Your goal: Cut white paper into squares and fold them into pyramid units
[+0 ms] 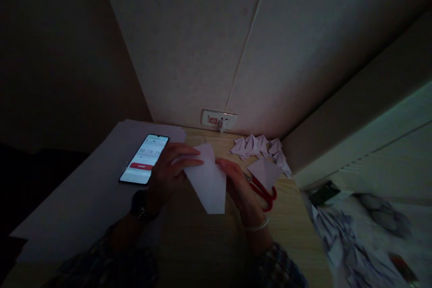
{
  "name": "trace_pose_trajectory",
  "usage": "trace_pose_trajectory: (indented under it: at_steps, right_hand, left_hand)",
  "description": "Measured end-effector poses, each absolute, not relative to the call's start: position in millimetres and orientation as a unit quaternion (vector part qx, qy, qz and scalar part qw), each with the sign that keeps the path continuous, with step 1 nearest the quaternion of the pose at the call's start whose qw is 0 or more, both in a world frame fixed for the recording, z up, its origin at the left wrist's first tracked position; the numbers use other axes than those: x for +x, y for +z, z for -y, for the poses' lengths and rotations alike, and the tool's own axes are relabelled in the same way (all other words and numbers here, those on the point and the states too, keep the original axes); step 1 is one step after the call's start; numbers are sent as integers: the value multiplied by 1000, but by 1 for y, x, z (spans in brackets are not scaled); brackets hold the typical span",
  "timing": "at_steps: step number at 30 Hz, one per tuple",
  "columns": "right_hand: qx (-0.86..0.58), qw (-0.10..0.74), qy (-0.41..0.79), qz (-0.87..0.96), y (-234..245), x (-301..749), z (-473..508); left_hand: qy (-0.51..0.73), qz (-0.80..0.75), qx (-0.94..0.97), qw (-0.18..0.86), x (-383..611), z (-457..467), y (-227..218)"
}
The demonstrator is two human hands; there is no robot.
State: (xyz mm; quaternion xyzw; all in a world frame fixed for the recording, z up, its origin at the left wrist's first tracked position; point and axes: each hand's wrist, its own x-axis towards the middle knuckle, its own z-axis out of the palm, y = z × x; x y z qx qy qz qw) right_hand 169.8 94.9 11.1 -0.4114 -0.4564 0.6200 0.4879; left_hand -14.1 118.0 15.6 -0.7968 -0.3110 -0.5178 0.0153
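Note:
A partly folded sheet of white paper [207, 182] is held between my two hands above the wooden table. My left hand [172, 166] grips its left edge, with the fingers lying over the top side. On the right edge, my right hand [238, 184] pinches the paper between thumb and fingers. Just right of that hand lie red-handled scissors [266, 199], their blades partly hidden. A loose folded paper piece [265, 171] rests over part of the scissors. Behind it stand several small pointed folded paper shapes [251, 145] in a row.
A phone [144, 159] showing a running timer lies on a stack of white sheets [91, 198] at the left. A wall socket [219, 119] with a plug sits behind the table [286, 234]. More folded papers [351, 247] lie lower at the right, beyond the table edge.

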Motion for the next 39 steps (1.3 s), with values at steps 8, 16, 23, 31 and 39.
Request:
trace_pose_trajectory:
  at_steps: [8,16,23,31,39]
  right_hand:
    - [-450,519,565,457,6,172,-103]
    - [-494,543,429,526,7,176,-101]
    - [-476,536,458,526,13,177,-98]
    - [-514,505,419,553,21,193,-98]
    - [-716,260,157,629,27,270,-55]
  left_hand:
    - [-581,376,-695,-196,-10,-120,12]
    - [-490,419,-487,-589,-11,-133,13]
    - [-485,470,-426,-602,-8,-127,19]
    - [-372,509,-498,-595,-9,-124,31]
    - [-469,540,-409,-566,-7,-130,35]
